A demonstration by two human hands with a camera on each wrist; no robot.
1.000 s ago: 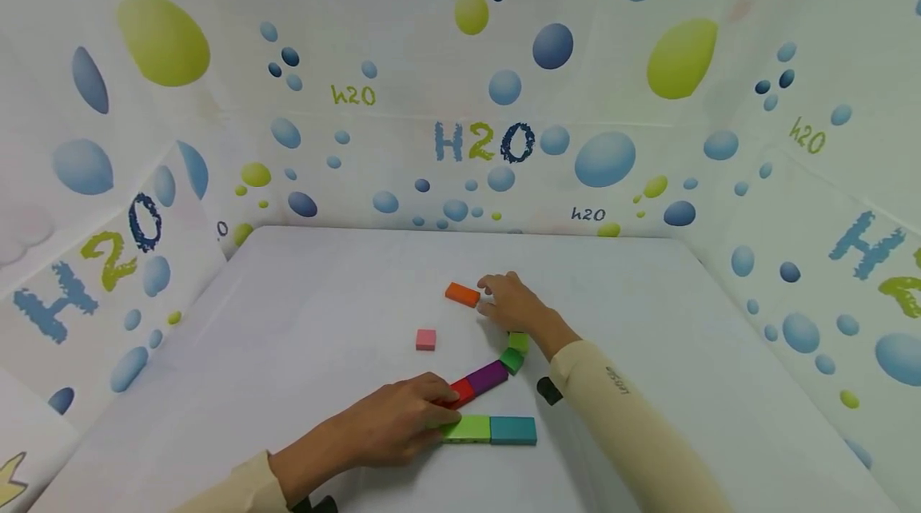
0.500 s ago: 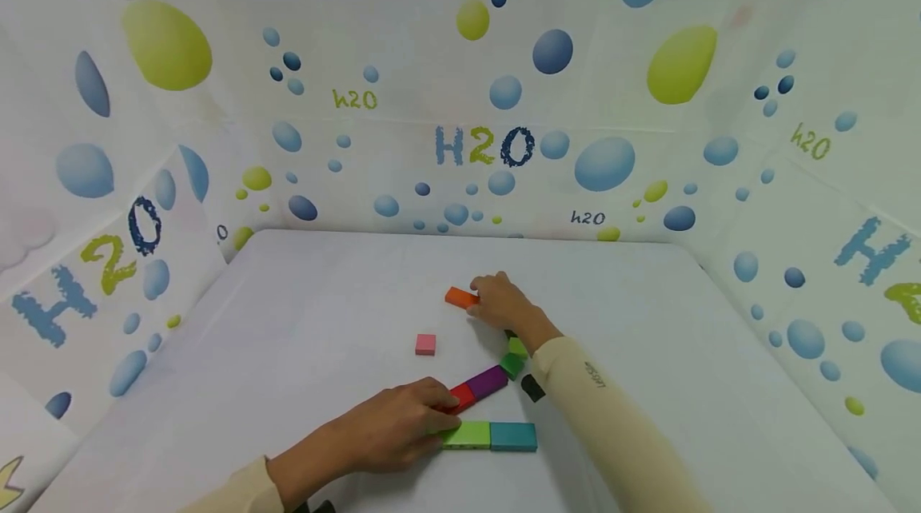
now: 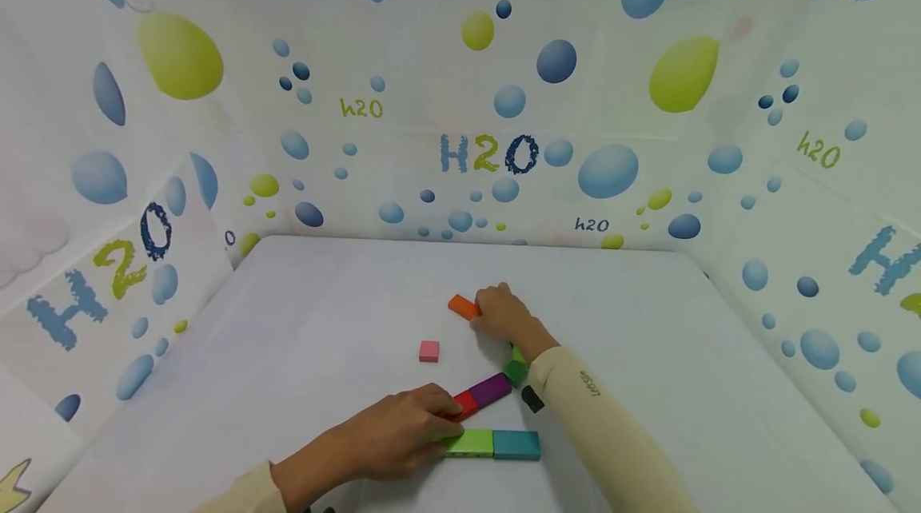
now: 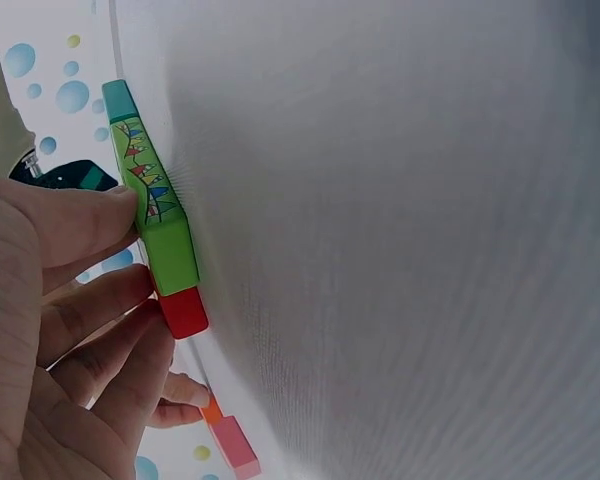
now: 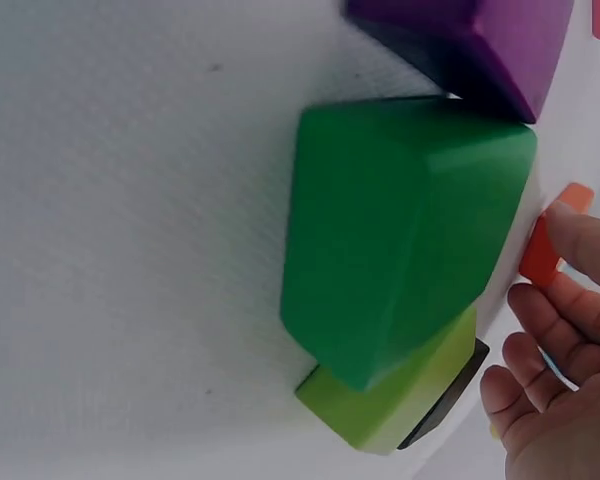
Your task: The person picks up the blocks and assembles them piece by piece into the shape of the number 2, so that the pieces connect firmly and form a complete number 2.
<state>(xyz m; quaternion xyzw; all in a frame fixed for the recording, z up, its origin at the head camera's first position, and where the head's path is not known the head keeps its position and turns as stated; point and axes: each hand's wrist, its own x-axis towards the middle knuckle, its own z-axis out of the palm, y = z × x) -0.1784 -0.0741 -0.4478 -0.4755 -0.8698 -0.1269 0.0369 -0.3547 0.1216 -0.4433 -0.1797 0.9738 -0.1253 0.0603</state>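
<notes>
In the head view my right hand point(image 3: 504, 317) pinches the near right end of an orange block point(image 3: 461, 306); the right wrist view shows the thumb over its face and the other fingers loosely bent. My left hand point(image 3: 403, 431) holds the left ends of a light green block point(image 3: 471, 443) and a red block point(image 3: 466, 403). In the left wrist view its thumb presses the bunting-printed light green block point(image 4: 150, 180) and its fingers touch the red block point(image 4: 185, 312). Left ends of both blocks are hidden by that hand in the head view.
A teal block point(image 3: 516, 445) adjoins the light green one. A purple block point(image 3: 492, 390) continues from the red, then a dark green block point(image 3: 515, 372), a lime block point(image 5: 400, 390) and a black block point(image 5: 448, 395). A pink block point(image 3: 428, 351) stands apart on the white table point(image 3: 324, 321).
My right hand has moved left to the orange block and taken hold of its end. The left hand stays on the same blocks. The head view has tilted slightly upward.
</notes>
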